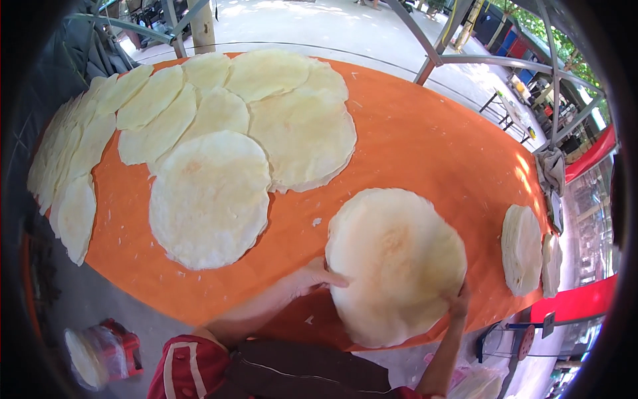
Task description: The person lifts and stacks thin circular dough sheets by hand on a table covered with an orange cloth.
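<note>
Near the desk's (425, 153) near edge, the left hand (318, 276) lies open, fingers flat against the left rim of a round flatbread (395, 263). The right hand (458, 304) pinches its right rim with curled fingers. Farther left, overlapping flatbreads (219, 153) cover the orange cloth; a small stack (522, 249) sits far right.

A round pale flatbread (397, 265) lies flat on orange cloth.

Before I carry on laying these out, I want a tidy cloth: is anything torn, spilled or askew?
Only small white crumbs scattered on the orange cloth. The flatbread between left hand and right hand looks whole.
</note>
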{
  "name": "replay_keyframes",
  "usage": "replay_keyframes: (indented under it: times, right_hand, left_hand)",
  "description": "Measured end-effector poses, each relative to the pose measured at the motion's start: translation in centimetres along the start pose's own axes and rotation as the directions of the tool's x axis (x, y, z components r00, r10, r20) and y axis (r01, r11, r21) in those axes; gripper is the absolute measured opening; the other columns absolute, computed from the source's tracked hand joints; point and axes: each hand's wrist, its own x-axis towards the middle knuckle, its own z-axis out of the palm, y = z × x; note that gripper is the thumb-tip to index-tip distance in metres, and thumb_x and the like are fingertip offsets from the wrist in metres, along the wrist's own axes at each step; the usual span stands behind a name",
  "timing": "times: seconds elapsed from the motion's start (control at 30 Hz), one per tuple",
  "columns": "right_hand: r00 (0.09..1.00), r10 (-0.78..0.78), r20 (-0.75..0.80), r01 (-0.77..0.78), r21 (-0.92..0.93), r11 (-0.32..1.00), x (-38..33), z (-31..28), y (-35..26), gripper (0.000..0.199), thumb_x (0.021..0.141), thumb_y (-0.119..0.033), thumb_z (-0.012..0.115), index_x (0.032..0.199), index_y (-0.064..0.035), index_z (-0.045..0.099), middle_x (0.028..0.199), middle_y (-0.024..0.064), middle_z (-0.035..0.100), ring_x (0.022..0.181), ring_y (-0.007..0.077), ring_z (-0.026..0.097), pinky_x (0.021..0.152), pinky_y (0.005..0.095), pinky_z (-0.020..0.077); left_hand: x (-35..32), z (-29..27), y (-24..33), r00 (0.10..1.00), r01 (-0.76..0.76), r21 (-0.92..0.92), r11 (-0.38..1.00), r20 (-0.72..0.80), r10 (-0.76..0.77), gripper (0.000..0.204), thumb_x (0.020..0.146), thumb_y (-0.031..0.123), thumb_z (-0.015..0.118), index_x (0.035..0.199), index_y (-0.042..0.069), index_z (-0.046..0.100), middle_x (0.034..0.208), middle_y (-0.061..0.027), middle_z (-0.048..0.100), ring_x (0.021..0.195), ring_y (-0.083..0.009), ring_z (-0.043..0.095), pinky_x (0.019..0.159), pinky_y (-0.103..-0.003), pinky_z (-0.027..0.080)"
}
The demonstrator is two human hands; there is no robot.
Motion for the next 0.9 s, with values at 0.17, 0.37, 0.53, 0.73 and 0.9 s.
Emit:
replay_keyframes:
  times: [0.17,0.37,0.53,0.73,0.9]
  right_hand:
    - [0.910,0.404,0.095,-0.415,0.226,0.882,1.2,-3.5,1.8,0.050,0.071,-0.002,0.058,0.119,0.0021,0.043,0.111,0.0122,0.054,0.094,0.0223,0.056,0.081,0.0316,0.0470]
    - [0.977,0.170,-0.129,-0.159,0.089,0.983,0.2,3.0,0.4,0.046,0.075,-0.008,0.059,0.117,0.0039,0.044,0.106,0.0142,0.056,0.092,0.0228,0.057,0.079,0.0313,0.0474]
    - [0.923,0.366,-0.123,-0.331,0.238,0.913,0.9,0.5,1.2,0.049,0.067,0.003,0.060,0.114,0.0021,0.046,0.102,0.0119,0.058,0.091,0.0240,0.057,0.081,0.0335,0.0469]
    - [0.979,0.199,-0.052,-0.189,0.158,0.969,-1.3,-2.4,4.5,0.053,0.070,0.000,0.057,0.120,0.0021,0.041,0.109,0.0117,0.055,0.099,0.0260,0.055,0.084,0.0341,0.0452]
    - [0.969,0.247,-0.017,-0.218,0.408,0.886,-1.3,-4.8,3.2,0.048,0.081,-0.015,0.050,0.125,0.0016,0.038,0.120,0.0128,0.048,0.109,0.0250,0.047,0.092,0.0348,0.0385]
  left_hand:
    - [2.6,-1.7,1.7,0.998,-0.065,-0.209,0.976,-0.001,0.066,0.074,0.066,0.011,0.073,0.126,-0.003,0.032,0.117,-0.0136,0.049,0.105,-0.0211,0.051,0.090,-0.033,0.040]
    - [5.6,-1.8,-2.7,0.888,-0.233,0.336,0.913,-0.310,0.340,0.066,0.072,0.015,0.069,0.123,-0.004,0.032,0.116,-0.0149,0.048,0.101,-0.0218,0.052,0.088,-0.031,0.041]
    - [4.8,-0.5,0.2,0.864,-0.385,0.223,0.896,-0.254,0.435,0.062,0.071,0.012,0.069,0.121,-0.004,0.034,0.112,-0.0147,0.049,0.099,-0.0215,0.052,0.080,-0.031,0.046]
    - [5.1,-3.3,1.7,0.980,-0.041,-0.061,0.997,-0.196,0.028,0.069,0.066,0.002,0.070,0.124,-0.002,0.032,0.114,-0.0127,0.049,0.103,-0.0195,0.050,0.085,-0.035,0.044]
    - [4.4,-3.0,1.8,0.992,0.066,-0.250,0.966,0.120,-0.036,0.084,0.064,-0.001,0.071,0.131,0.002,0.021,0.123,-0.0119,0.042,0.114,-0.0206,0.043,0.093,-0.034,0.039]
